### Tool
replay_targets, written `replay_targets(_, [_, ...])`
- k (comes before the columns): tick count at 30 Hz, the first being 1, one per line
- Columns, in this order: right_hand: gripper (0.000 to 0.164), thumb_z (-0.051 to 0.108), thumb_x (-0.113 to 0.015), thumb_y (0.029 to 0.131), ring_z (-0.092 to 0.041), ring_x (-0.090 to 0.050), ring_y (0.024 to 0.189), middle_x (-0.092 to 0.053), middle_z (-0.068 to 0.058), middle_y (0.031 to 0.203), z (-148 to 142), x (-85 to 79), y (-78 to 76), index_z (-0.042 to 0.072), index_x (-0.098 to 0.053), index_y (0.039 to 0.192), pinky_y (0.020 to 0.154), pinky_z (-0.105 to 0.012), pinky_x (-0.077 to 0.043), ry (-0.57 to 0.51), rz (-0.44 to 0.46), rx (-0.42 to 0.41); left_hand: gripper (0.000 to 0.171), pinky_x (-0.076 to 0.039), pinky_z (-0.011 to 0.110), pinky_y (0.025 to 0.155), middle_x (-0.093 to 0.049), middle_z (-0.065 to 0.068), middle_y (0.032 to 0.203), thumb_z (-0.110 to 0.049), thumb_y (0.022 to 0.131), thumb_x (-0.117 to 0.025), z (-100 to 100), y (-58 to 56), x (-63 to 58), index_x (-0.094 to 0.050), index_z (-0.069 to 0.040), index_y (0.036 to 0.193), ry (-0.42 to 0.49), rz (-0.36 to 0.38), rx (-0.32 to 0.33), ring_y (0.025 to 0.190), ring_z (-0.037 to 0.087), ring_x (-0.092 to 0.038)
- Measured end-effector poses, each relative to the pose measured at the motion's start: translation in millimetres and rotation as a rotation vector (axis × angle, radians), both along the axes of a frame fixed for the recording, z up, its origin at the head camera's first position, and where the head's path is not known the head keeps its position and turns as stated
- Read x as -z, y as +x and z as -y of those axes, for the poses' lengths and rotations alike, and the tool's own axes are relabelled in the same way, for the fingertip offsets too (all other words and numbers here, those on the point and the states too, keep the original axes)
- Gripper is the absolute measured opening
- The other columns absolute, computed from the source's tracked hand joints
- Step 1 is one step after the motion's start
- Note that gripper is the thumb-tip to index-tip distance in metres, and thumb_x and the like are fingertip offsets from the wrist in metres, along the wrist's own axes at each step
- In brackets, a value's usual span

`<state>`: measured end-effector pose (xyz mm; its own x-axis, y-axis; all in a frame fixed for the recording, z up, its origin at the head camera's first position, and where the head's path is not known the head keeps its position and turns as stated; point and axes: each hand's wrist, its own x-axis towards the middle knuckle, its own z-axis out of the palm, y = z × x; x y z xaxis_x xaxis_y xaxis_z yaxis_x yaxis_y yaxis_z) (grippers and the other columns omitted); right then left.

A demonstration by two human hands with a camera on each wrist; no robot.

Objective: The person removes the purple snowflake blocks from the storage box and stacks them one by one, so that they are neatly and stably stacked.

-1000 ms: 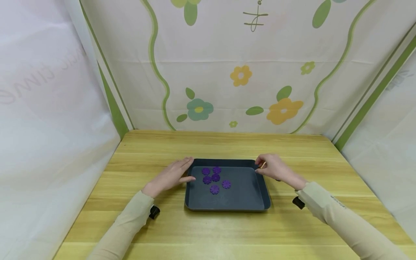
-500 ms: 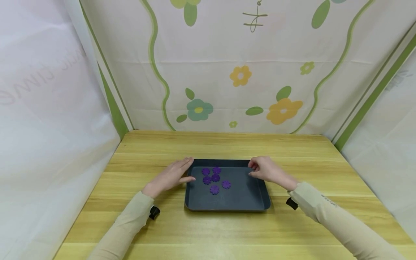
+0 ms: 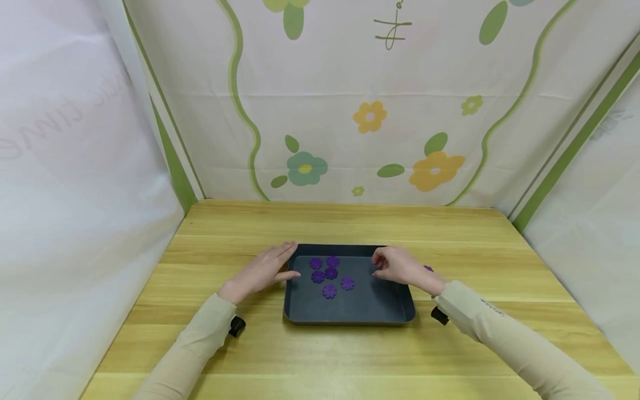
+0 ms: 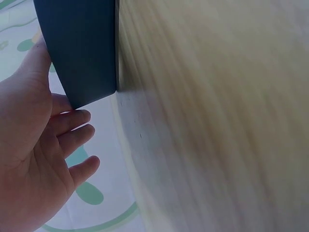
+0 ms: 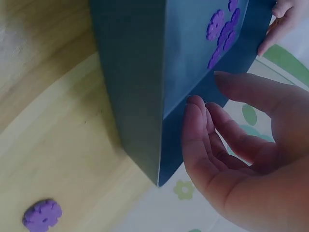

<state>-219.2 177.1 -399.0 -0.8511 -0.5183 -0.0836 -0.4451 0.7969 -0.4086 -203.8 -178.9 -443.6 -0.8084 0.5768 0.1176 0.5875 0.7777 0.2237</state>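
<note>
Several purple notched discs (image 3: 329, 291) lie flat in the left half of a dark grey tray (image 3: 370, 314). My left hand (image 3: 265, 271) rests at the tray's far left corner, its thumb over the left rim; the left wrist view shows the fingers (image 4: 79, 140) fairly straight beyond the corner. Above the tray's right side hovers my right hand (image 3: 400, 265), fingers loosely curled. In the right wrist view, a gap separates thumb and fingertips (image 5: 193, 118), and nothing shows between them. Outside the tray on the right, another purple disc (image 5: 42, 216) lies on the table, partly hidden by my right wrist in the head view.
The tray stands on a wooden table (image 3: 240, 355). Behind the table hangs a white cloth wall (image 3: 330, 122) with printed flowers, and more white cloth (image 3: 75, 194) closes off the left side. Black wrist devices (image 3: 440, 315) show under both sleeves.
My right hand has moved left from the tray's right rim to over its inside. The disc to the right now peeks out past the wrist. The left hand and the discs in the tray stay put.
</note>
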Motion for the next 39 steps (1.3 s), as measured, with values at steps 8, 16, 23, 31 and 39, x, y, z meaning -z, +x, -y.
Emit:
replay_targets(8, [0.021,0.011,-0.077,0.084,-0.012,-0.063,0.077,-0.071,-0.010,0.093,5,1.2,1.2,0.001,-0.069,0.100,0.070,-0.028,-0.058,-0.041,0.027,-0.038,0.078,-0.039,0.052,0.116,-0.039,0.019,0.157,-0.051,0.097,-0.056,0,-0.5,-1.0,-0.035,-0.001,0.153,-0.025,-0.013,0.001,0.143,0.034,-0.044])
replay_targets(16, [0.020,0.010,-0.077,0.083,-0.010,-0.064,0.079,-0.071,-0.010,0.092,11,3.0,2.1,0.001,-0.069,0.099,0.069,-0.025,-0.057,-0.076,0.073,-0.063,0.077,-0.040,0.052,0.116,-0.040,0.020,0.156,-0.049,0.097,-0.056,-1,0.2,-2.6,-0.035,0.000,0.153,-0.016,-0.021,0.010,0.142,0.034,-0.045])
replay_targets(23, [0.019,0.009,-0.078,0.083,-0.009,-0.063,0.077,-0.071,-0.010,0.090,18,4.3,2.3,0.001,-0.069,0.097,0.067,-0.022,-0.055,-0.083,0.089,-0.087,0.077,-0.040,0.053,0.115,-0.041,0.021,0.155,-0.049,0.097,-0.057,-1,0.5,-3.3,-0.035,0.000,0.153,-0.012,-0.019,0.011,0.141,0.034,-0.045])
replay_targets(31, [0.020,0.010,-0.079,0.082,-0.007,-0.061,0.076,-0.071,-0.009,0.089,26,6.2,1.9,0.001,-0.068,0.097,0.066,-0.020,-0.053,-0.084,0.100,-0.116,0.078,-0.039,0.054,0.116,-0.040,0.021,0.156,-0.050,0.097,-0.056,1,1.4,-1.4,-0.035,0.000,0.153,-0.009,0.000,-0.001,0.142,0.035,-0.044])
replay_targets(39, [0.021,0.011,-0.080,0.082,-0.009,-0.063,0.079,-0.071,-0.009,0.091,32,10.0,2.0,0.003,-0.069,0.098,0.067,-0.019,-0.053,-0.086,0.122,-0.137,0.079,-0.037,0.053,0.118,-0.037,0.019,0.158,-0.053,0.097,-0.054,1,0.6,-0.9,-0.032,-0.003,0.155,-0.011,0.034,-0.009,0.145,0.034,-0.041])
